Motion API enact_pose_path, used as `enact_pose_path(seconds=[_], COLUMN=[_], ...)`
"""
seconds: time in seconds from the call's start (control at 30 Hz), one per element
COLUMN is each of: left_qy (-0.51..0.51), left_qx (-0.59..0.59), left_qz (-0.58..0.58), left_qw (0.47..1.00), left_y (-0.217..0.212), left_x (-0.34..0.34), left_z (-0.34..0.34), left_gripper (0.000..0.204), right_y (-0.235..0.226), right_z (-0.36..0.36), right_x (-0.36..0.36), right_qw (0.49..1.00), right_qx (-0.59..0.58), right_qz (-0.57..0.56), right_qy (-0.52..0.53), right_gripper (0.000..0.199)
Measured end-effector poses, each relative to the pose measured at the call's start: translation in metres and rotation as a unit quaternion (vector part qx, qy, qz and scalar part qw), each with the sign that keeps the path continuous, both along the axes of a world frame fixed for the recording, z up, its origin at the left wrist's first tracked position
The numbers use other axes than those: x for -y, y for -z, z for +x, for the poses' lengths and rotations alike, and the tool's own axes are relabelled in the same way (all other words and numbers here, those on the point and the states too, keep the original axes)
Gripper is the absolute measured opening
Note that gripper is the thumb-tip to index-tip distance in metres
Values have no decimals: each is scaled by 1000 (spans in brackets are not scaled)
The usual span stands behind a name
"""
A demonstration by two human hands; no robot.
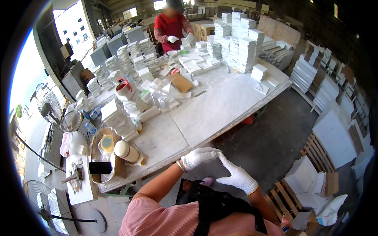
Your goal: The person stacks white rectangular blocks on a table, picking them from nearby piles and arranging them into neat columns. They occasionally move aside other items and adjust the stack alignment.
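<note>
My left hand point(200, 157) and my right hand point(238, 177) both wear white knit gloves and are raised in front of the near edge of the marble-topped table point(214, 118). The left fingers stretch out to the right, side by side, with nothing visible in them. My right fingers point up and left, thumb apart, and their tips meet the left fingertips. No object shows between the hands. A bracelet point(182, 166) circles my left wrist. Nearest on the table are a white bottle with a cream lid point(126, 151) and a cardboard box point(119, 167).
Stacks of white tiles point(241, 53) crowd the table's far side, with loose tiles and brown cardboard point(181, 82) nearer. Opposite stands a co-worker in a red apron point(171, 31). A black phone point(100, 168) rests on the box. Pallets point(280, 200) stand right; a fan point(46, 214) lower left.
</note>
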State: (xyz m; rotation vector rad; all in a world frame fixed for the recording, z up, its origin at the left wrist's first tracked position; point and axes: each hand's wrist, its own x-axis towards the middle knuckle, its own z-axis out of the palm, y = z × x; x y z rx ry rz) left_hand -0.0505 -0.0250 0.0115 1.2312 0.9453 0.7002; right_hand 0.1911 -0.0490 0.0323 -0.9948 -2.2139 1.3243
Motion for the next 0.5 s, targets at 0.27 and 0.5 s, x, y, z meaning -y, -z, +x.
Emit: enact_pose_path(seconds=[0.27, 0.5], left_qy=[145, 166], left_qx=[-123, -175], left_qz=[-16, -3], left_qw=[982, 970], left_y=[-17, -36], left_x=[-15, -17], left_z=[-18, -18], left_gripper=[42, 30], right_y=[-1, -15], right_z=[-5, -3], right_x=[0, 2], right_qw=[984, 992], right_qx=[-24, -86], right_qz=[166, -51], right_qy=[-55, -82], right_gripper=[83, 73])
